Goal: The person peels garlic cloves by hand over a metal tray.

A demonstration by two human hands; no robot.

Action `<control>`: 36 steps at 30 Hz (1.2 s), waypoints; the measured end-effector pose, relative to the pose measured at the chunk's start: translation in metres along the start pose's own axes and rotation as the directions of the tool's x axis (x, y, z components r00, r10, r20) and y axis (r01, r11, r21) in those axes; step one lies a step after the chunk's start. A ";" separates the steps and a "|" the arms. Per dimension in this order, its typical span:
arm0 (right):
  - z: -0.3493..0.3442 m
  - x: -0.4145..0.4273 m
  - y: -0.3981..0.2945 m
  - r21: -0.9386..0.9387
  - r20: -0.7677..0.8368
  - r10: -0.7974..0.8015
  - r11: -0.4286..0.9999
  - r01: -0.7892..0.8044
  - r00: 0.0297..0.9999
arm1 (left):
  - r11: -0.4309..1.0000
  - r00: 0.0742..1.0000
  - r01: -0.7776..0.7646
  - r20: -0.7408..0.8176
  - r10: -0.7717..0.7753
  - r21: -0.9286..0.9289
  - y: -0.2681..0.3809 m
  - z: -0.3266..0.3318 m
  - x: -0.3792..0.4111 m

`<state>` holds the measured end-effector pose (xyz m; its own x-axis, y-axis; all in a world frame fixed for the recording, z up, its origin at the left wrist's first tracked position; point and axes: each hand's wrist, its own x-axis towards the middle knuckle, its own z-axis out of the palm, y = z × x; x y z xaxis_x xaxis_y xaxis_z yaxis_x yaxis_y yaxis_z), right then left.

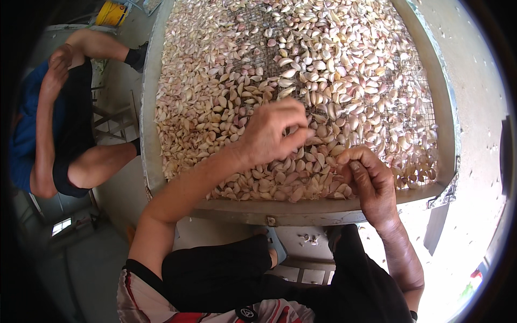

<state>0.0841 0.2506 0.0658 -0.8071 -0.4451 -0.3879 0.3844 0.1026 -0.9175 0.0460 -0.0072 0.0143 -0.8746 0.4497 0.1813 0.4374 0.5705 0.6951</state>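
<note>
Before me is a large shallow wood-framed tray [438, 93] with a wire mesh bottom, spread with many loose garlic cloves [343, 52]. My left hand [274, 129], slightly blurred, is over the near middle of the cloves with its fingers curled and the thumb reaching right. Whether a clove sits between those fingertips is unclear. Nearer the front right, my right hand [373, 179] is bent at the tray's near rim, its thumb against the curled index finger. Its fingers hide anything they might pinch.
To the left sits another person [52, 117] in dark shorts, hands together, knees beside the tray. A yellow bucket [111, 14] stands at the far left. Scraps of garlic skin [310, 239] lie on the floor under the tray's front edge, near my feet.
</note>
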 end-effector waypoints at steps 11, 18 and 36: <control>0.007 0.003 0.004 -0.208 0.039 -0.090 0.973 0.096 0.995 | 0.938 0.985 0.171 -0.039 -0.168 0.303 -0.050 0.008 0.039; 0.006 0.003 -0.002 -0.238 0.073 -0.074 0.967 0.089 0.995 | 0.956 0.995 0.103 -0.023 -0.101 0.275 -0.044 0.012 0.037; 0.011 -0.011 -0.005 -0.421 0.040 -0.314 0.855 0.301 0.948 | 0.959 0.951 -0.239 -0.239 0.199 -0.153 0.087 0.026 -0.008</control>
<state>0.0959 0.2451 0.0759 -0.8685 -0.4898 -0.0760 -0.1031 0.3285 -0.9389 0.0968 0.0567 0.0551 -0.7942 0.3768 0.4767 0.5965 0.3341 0.7298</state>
